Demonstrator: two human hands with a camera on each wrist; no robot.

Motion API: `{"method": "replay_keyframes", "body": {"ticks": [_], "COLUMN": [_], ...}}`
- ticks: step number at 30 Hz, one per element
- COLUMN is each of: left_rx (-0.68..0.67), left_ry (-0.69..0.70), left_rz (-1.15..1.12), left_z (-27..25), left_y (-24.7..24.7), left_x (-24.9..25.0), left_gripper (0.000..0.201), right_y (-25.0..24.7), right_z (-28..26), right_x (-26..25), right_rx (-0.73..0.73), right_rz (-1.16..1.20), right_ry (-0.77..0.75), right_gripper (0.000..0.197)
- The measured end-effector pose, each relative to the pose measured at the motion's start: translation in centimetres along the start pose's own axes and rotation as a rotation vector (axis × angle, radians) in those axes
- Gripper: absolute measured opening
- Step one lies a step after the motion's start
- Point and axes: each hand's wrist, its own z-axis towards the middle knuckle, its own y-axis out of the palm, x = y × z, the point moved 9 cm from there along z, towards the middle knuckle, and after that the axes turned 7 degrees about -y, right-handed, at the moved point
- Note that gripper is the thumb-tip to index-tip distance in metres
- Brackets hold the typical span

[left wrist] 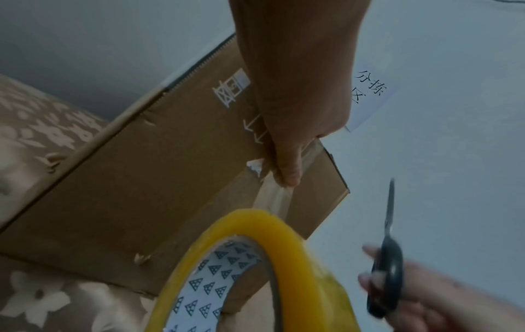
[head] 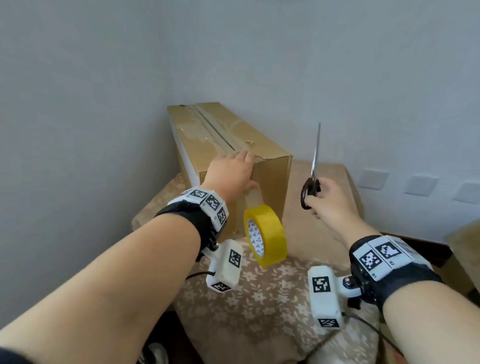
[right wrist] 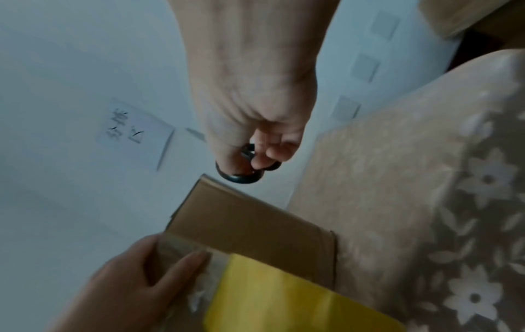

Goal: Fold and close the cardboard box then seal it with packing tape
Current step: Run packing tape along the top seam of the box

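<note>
The cardboard box [head: 229, 154] lies closed on a counter covered by a flower-patterned cloth [head: 270, 300], pushed into the corner against the pale wall [head: 346, 76]; clear tape runs along its top seam. The left hand [head: 229, 176] drapes over the near top edge, fingers [head: 245, 156] laid flat on the top and the thumb [left wrist: 288, 170] pressing a strip of tape [left wrist: 274, 197] onto the end face. From that strip the yellow tape roll [head: 265, 236] hangs free in front of the box, above the cloth. The right hand [head: 330, 204] is raised to the right of the box, well apart from it, fingers curled through the black handles of the scissors [head: 312, 173], blades together and pointing up. To the right of the box the cloth-covered counter lies bare up to its edge.
</note>
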Motion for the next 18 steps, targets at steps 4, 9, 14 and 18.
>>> {"method": "replay_keyframes", "body": {"ticks": [4, 9, 14, 18], "left_rx": [-0.029, -0.082, 0.135, 0.094], "left_ry": [0.001, 0.003, 0.005, -0.358], "left_rz": [-0.026, -0.081, -0.449, -0.779], "left_z": [0.7, 1.1, -0.7, -3.7], "left_y": [-0.2, -0.5, -2.8, -1.5], "left_x": [-0.3, -0.6, -1.6, -4.2], "left_gripper": [0.044, 0.023, 0.025, 0.024], "right_y": [2.3, 1.6, 0.2, -0.9], "right_z": [0.8, 1.6, 1.6, 0.8], "right_x": [-3.0, -5.2, -4.7, -4.3], "right_rx": [-0.257, -0.337, -0.521, -0.633], "right_rz": [-0.028, -0.184, -0.337, -0.525], "right_ry": [-0.053, -0.094, -0.056, -0.025], "right_gripper": [0.035, 0.029, 0.030, 0.059]}}
